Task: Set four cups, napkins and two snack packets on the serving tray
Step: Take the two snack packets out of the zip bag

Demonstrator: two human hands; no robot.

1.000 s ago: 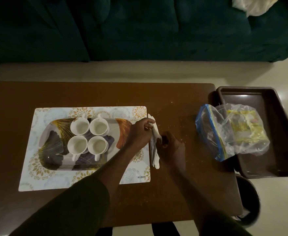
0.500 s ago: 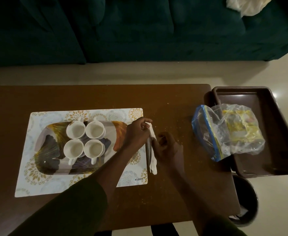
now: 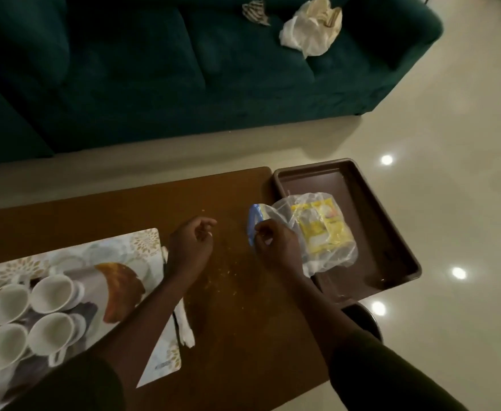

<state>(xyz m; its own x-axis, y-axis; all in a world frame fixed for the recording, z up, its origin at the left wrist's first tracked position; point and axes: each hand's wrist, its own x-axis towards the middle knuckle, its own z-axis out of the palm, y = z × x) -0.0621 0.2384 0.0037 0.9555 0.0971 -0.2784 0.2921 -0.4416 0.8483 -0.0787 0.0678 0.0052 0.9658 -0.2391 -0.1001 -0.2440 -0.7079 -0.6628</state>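
Observation:
Several white cups [image 3: 52, 295] stand close together on the patterned serving tray [image 3: 121, 287] at the lower left. White napkins [image 3: 184, 324] lie on the table beside the tray, partly under my left forearm. My left hand [image 3: 191, 243] hovers over the table with fingers loosely curled and holds nothing. My right hand [image 3: 276, 240] pinches the blue-edged mouth of a clear zip bag [image 3: 320, 229], which holds yellow snack packets [image 3: 321, 222] and rests half in a brown tray [image 3: 367, 203].
The serving tray sits on a floral placemat [image 3: 142, 246] on a brown table [image 3: 237, 292] strewn with crumbs. The brown tray stands off the table's right end on a dark stool [image 3: 367, 320]. A green sofa [image 3: 184, 69] with crumpled cloth [image 3: 311, 28] lies beyond.
Both hands have let go of the napkins, which now lie beside the tray. My right hand moved right to the zip bag and took hold of its mouth. The view swung right.

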